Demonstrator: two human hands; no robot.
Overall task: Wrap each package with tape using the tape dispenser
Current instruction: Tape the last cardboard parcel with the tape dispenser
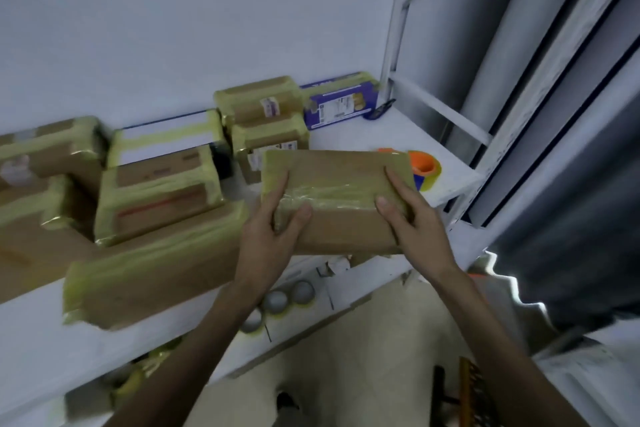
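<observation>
Head view, the only one: a person holds a brown package (336,184) in both hands, at the front edge of a white shelf (398,128). The left hand (273,236) grips the near-left corner, thumb on top and a finger stretched along the left end. The right hand (408,218) clasps the right end the same way, thumb lying on the glossy tape band across the top. Whether the package rests on the shelf or hangs clear of it, I cannot tell.

The tape dispenser (424,168), orange and blue with a yellow roll, sits just behind the package's far-right corner, close to the shelf's right end. Taped packages (156,198) are stacked to the left, with a blue box (341,100) at the back.

As I judge it, the near part of the top looks bare, so more tape may be wanted. Pushing the package back could knock the dispenser off the end of the shelf. Tape is slick, so a thumb could slide and the package tip forward over the edge.
</observation>
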